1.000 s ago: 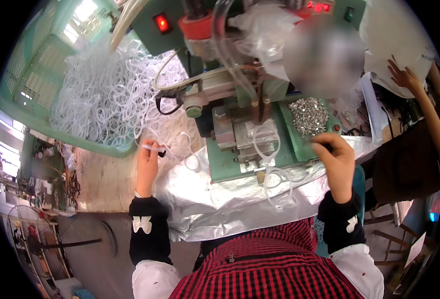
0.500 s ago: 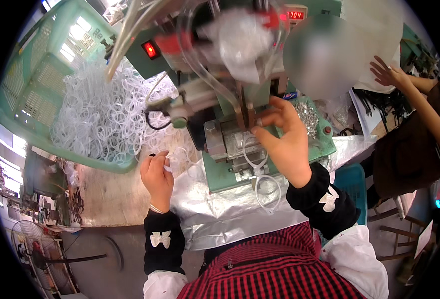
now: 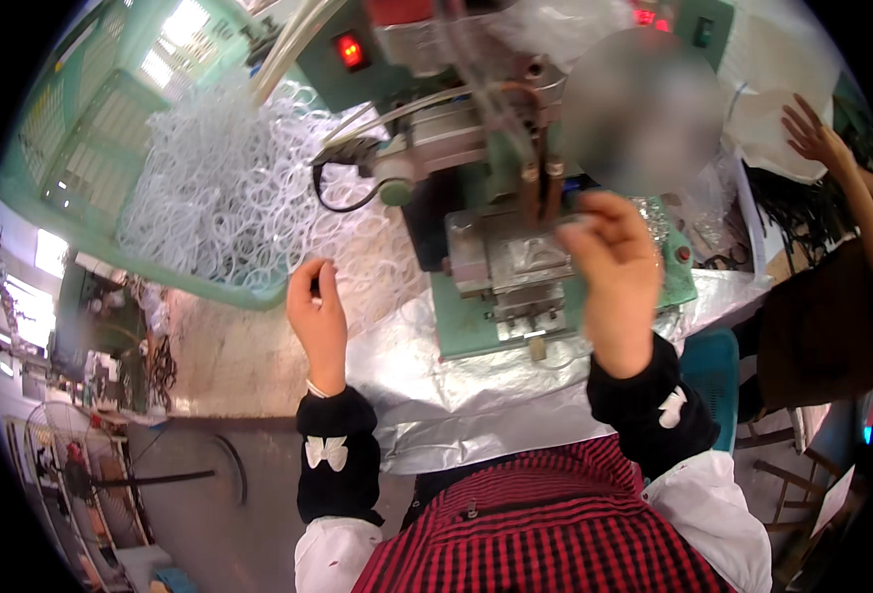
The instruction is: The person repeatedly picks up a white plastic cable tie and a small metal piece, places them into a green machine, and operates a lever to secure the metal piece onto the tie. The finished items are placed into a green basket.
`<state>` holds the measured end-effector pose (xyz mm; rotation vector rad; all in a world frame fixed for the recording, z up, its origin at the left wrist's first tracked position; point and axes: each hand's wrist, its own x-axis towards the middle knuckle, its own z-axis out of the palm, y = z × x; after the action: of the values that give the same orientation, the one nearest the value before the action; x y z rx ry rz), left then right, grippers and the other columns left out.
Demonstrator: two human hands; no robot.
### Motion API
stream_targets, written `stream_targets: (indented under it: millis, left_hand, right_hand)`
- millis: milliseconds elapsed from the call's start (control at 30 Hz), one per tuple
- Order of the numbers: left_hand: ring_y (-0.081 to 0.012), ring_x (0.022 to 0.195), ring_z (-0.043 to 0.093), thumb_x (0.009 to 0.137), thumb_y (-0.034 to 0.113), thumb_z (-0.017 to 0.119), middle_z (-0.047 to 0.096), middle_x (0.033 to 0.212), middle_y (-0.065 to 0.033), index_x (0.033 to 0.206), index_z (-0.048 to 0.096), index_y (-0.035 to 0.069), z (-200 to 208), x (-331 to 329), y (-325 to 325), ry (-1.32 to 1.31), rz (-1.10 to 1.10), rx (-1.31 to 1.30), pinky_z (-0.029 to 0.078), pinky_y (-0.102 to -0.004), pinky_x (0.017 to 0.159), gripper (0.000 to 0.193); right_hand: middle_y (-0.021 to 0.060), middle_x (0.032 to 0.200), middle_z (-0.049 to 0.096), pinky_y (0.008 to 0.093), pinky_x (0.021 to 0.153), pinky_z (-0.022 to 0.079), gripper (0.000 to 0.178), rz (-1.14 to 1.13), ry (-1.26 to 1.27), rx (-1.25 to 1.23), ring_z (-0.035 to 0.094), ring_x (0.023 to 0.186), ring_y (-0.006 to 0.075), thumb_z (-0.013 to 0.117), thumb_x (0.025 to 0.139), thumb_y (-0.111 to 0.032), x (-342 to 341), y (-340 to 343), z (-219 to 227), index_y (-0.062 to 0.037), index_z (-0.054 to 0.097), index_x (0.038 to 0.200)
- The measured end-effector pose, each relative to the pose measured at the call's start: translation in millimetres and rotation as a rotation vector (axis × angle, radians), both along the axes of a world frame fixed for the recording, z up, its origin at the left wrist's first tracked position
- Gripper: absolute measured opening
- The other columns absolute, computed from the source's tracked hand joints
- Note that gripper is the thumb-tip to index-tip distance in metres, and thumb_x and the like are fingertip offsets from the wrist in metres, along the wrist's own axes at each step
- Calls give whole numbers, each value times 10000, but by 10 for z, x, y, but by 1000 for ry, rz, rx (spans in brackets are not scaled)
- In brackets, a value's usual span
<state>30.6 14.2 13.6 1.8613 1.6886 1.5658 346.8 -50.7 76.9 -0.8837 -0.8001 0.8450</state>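
Note:
My left hand (image 3: 318,321) is beside the heap of clear white plastic rings (image 3: 229,198), thumb and fingers drawn together; whatever they hold, if anything, is hidden. At the green bench machine, my right hand (image 3: 619,277) is raised by the right side of the metal fixture (image 3: 530,247), its fingertips closed and blurred by motion. I cannot make out what is between them. Two copper-coloured rods (image 3: 542,188) point down over the fixture. A faint, blurred pale loop (image 3: 560,364) shows below the fixture, left of my right wrist.
A green plastic basket (image 3: 199,282) holds the rings, which spill onto the wooden table (image 3: 229,366). Silver foil (image 3: 426,415) covers the table's near edge. Small metal parts (image 3: 654,222) lie right of the fixture. Another person's hand (image 3: 817,133) is at the far right.
My right hand has pulled back slightly from the rods. The joined clear loops that hung in front of the fixture no longer show plainly. My left hand has moved up toward the rings.

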Motion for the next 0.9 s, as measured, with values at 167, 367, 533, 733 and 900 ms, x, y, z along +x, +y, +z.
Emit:
stream_targets:
  millis: [167,367,533,733,900]
  left_hand:
    - [-217,787,656,868,109,735,701,892,-111,1003,714,27,54,256,-82,354,-171,-154,493,-298,711,159]
    - [-275,803,645,833,92,740,673,902,-135,967,715,41,-515,72,115,435,33,-118,505,-363,741,146]
    - [-142,762,572,891,80,710,617,846,-49,1059,667,19,-105,1,177,38,12,65,468,-280,709,184]
    - [-101,763,547,961,102,648,584,845,-21,1094,581,42,118,0,-157,-490,-23,88,445,-235,704,161]
    - [-162,739,646,1001,65,580,671,917,-136,1129,533,29,1331,1062,-702,-328,-739,446,515,-262,735,141]
  right_hand:
    - [44,999,709,220,826,492,173,-155,-139,-123,643,884,98,664,928,-10,526,-99,-273,29,702,1091]
    - [113,933,708,372,887,493,201,-212,-794,163,632,991,287,704,805,16,196,-55,-25,-43,756,989]
    - [115,961,690,359,876,493,265,-188,-736,176,639,937,267,716,803,9,134,106,-89,-31,729,1065]
    - [76,976,686,270,880,483,480,57,-250,33,621,993,130,720,823,51,-17,144,-134,14,592,1284]
    - [68,965,692,272,935,470,577,82,-92,32,621,1026,129,726,803,77,-48,42,-1,49,512,1339]
